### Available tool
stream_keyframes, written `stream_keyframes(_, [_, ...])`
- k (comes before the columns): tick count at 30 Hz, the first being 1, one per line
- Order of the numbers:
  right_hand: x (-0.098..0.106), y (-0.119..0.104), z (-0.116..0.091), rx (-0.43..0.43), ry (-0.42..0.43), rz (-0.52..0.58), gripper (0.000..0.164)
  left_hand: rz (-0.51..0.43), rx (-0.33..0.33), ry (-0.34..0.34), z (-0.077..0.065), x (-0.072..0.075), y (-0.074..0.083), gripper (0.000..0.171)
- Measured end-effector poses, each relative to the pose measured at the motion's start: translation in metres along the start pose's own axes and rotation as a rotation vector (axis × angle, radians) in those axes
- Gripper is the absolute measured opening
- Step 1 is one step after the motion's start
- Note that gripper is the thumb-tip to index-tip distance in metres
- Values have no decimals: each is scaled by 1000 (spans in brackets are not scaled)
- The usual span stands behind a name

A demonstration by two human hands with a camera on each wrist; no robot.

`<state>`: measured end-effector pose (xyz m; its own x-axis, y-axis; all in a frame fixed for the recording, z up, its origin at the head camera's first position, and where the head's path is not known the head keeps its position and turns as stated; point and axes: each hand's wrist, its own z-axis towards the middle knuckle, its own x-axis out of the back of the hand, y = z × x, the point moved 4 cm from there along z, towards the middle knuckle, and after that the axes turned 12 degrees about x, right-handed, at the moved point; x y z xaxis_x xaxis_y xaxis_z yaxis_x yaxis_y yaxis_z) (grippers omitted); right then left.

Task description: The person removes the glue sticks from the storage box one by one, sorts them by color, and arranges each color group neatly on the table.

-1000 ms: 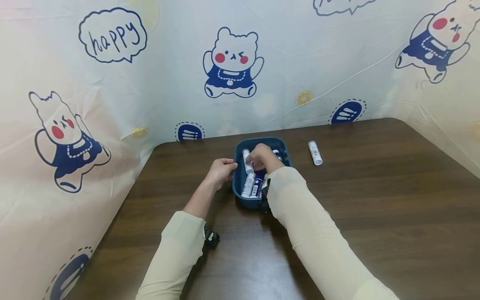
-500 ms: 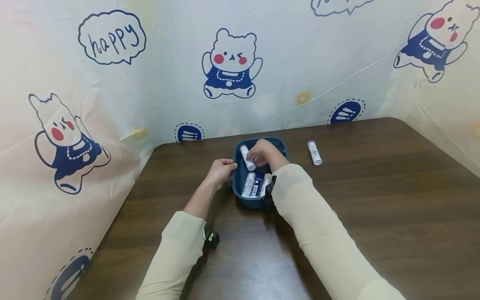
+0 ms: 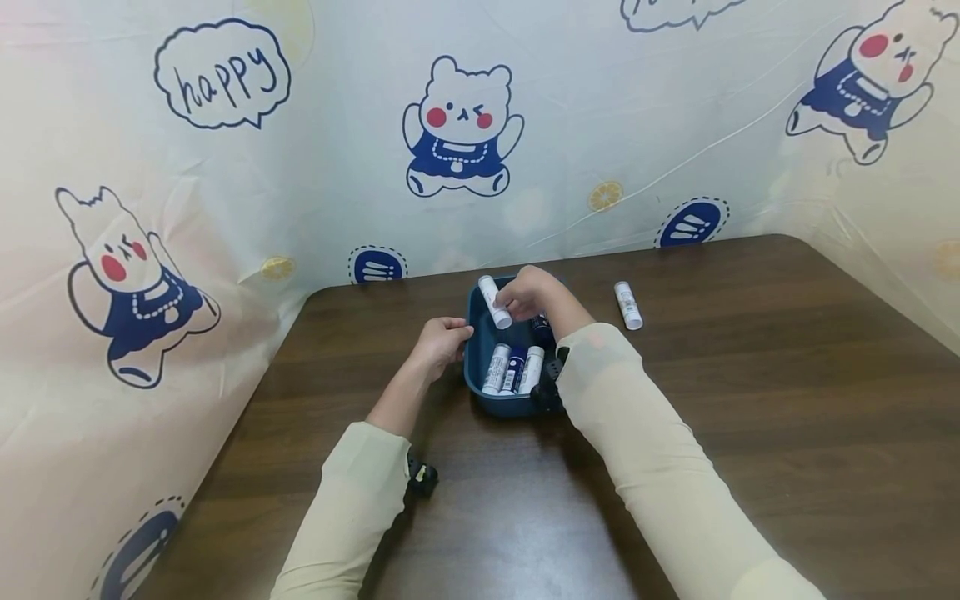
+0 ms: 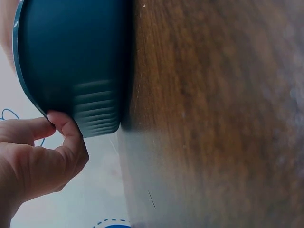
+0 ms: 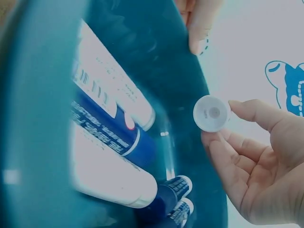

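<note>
So the right hand (image 3: 531, 292) has a white tube (image 3: 495, 302) pinched between thumb and fingers; it's tilted over the far end of the blue bin (image 3: 504, 406), close to the left rim, though I can't tell if it touches. The left hand (image 3: 442, 340) grips that rim, thumb against fingers; decent idea, as the bin looks like thin, light plastic that'd probably skid on the wood surface (image 3: 750, 400) if bumped.

Handling-wise, I'd guess the tube is light and stiff, not fragile; the smooth round barrel might be slippery or roll, so hold it mid-barrel from both sides rather than by the end. Same goes for the white tube lying loose on the surface (image 3: 628, 306), to the bin's right; the near row inside, a blue tube (image 3: 514, 371) between two white ones, looks snug, so I'd go for the exposed ends there.
</note>
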<state>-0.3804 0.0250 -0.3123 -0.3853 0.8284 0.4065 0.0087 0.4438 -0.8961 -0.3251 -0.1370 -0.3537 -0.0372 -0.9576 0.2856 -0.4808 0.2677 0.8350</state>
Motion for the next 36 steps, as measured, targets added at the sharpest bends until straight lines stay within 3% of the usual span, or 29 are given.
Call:
stream_keyframes(12, [23,0,-6,11,2,7,39,-4,7,4,1,0,0,31])
stream_keyframes(24, [50,14,-4,14,39,169,43,-11,-2,0,2,0,-1,31])
stream_keyframes(36, [82,26,-16,7,70,169,47,-23,-9,-1,4,-1,-2,32])
